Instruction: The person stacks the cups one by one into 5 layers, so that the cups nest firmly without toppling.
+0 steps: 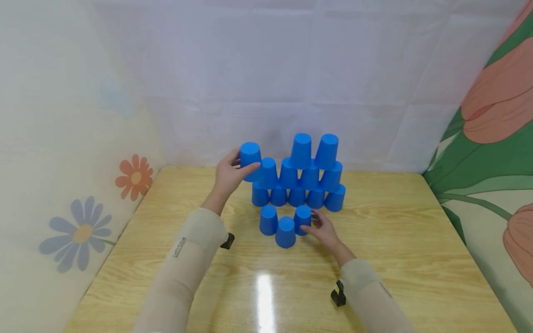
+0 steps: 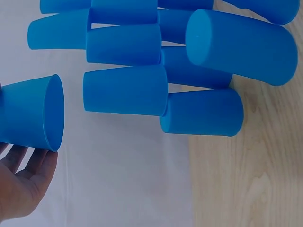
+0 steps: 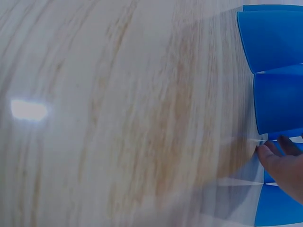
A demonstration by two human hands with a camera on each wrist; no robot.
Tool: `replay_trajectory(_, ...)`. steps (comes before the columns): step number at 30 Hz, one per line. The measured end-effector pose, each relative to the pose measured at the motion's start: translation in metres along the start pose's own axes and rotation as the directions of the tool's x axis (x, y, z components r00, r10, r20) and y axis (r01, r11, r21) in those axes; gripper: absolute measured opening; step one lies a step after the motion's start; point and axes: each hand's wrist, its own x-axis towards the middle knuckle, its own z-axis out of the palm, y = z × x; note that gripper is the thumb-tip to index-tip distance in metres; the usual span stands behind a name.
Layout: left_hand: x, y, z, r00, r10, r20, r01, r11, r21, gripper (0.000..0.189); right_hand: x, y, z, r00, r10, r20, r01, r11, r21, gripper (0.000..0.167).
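My left hand (image 1: 228, 178) grips an upside-down blue cup (image 1: 250, 159), thumb on its near side, raised at the left end of a stacked wall of blue cups (image 1: 288, 173). In the left wrist view the held cup (image 2: 26, 113) is apart from the stack, its open rim toward the table side. My right hand (image 1: 326, 231) curls round the right one (image 1: 302, 218) of three front cups, its thumb across the near side. This cup stands beside the middle front cup (image 1: 285, 232) and the left front cup (image 1: 268, 220). The right wrist view partly hides the fingers' contact.
The wall has a bottom row of several cups, several more above, and two top cups (image 1: 326, 151) toward the right. All stand upside down on a wooden table (image 1: 395, 259). A pale cloth (image 1: 266, 69) hangs behind; flower-patterned panels flank the table.
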Motion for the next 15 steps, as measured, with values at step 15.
replay_trajectory(15, 0.075, -0.076, 0.034, 1.0, -0.011, -0.009, 0.011, 0.999, -0.04, 0.069, 0.004, 0.001, 0.007, 1.0, 0.002, -0.022, -0.002, 1.0, 0.007, 0.059)
